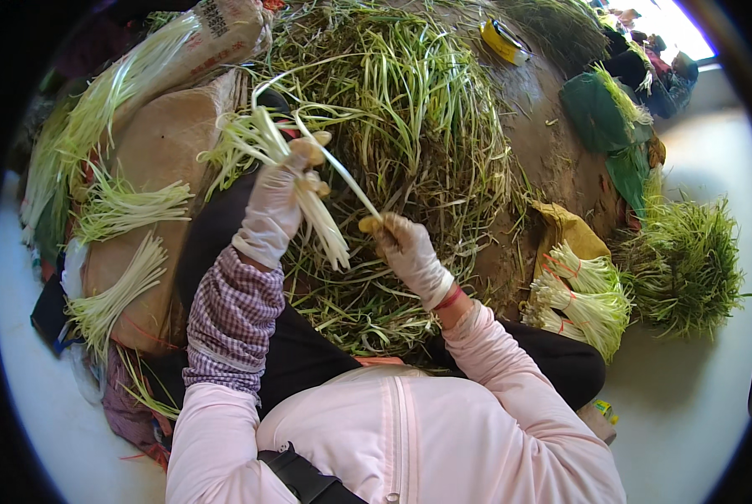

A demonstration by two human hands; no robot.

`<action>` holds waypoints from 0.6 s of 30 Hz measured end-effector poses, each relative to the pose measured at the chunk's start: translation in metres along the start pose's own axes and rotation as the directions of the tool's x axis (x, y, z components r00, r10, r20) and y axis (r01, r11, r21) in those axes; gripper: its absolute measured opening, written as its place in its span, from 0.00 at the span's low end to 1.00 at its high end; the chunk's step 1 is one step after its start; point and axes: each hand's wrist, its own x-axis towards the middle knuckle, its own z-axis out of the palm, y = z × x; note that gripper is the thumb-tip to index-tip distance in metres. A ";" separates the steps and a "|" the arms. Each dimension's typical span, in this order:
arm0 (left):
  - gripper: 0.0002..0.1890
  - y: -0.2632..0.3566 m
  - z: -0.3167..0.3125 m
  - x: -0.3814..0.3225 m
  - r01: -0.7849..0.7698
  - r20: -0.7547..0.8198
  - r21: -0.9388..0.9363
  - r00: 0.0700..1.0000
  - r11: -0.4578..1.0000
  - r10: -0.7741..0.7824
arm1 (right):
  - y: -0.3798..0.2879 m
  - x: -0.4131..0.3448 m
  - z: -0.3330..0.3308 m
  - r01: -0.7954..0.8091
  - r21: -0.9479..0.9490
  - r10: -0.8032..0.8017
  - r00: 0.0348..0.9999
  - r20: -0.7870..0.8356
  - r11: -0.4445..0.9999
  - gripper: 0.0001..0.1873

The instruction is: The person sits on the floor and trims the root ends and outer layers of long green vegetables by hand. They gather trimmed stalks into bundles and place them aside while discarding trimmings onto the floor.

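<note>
In a thin white glove with yellowish finger covers, my left hand (pixel 274 205) grips a bunch of pale stalks (pixel 323 228), which look like blanched garlic chives. Their white ends point down to the right and the leaves fan out up and left. My right hand (pixel 409 252), gloved likewise, pinches the white lower end of a single stalk (pixel 349 179). That stalk slants up toward the left hand, where its leaf bends over. Beneath and beyond both hands lies a large heap of loose green leaves and stalks (pixel 407 94), some brown and dry.
Left, small bunches (pixel 133 211) (pixel 121 290) lie on a brown padded surface (pixel 162 138), beside a printed sack (pixel 225 38) with long stalks. Right, bundles tied with red bands (pixel 577 299) sit by a green pile (pixel 685 271). A yellow container (pixel 504 43) stands farther off; another person (pixel 663 75) works at upper right.
</note>
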 end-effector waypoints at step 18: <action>0.19 -0.036 0.012 -0.002 0.188 0.100 -0.168 0.980 0.968 -0.173 | 0.086 0.119 -0.062 -0.484 -0.610 0.454 0.864 -0.219 0.628 0.25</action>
